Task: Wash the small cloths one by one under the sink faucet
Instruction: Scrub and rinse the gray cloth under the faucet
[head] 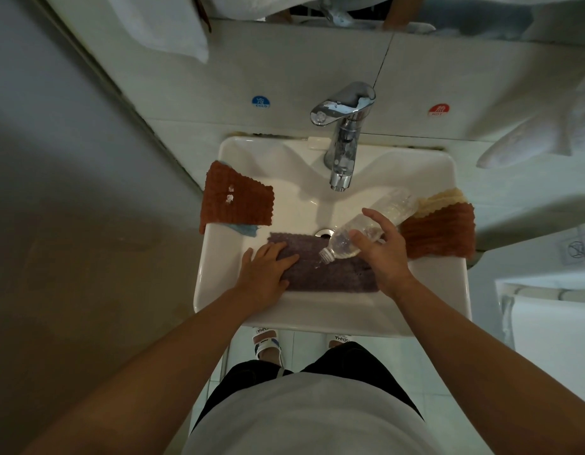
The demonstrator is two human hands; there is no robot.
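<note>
Purple cloth [330, 274], limp and probably wet below the faucet [342, 139], lies pinned under the flat left hand [268, 270] while the right hand [383, 254] grips a tilted bottle [366, 228]; best pinched at an edge.

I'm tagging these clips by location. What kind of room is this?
Most likely a small bathroom, perhaps in a hotel: a white wall-side sink with a chrome faucet, tiled walls with a blue cold sticker and a red hot sticker, and white towels hanging above.

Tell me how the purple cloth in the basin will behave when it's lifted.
The purple cloth will probably go limp and drape, since it lies flat along the sink floor under the left hand. It looks dark where the bottle points, so likely wet, heavier and dripping.
</note>
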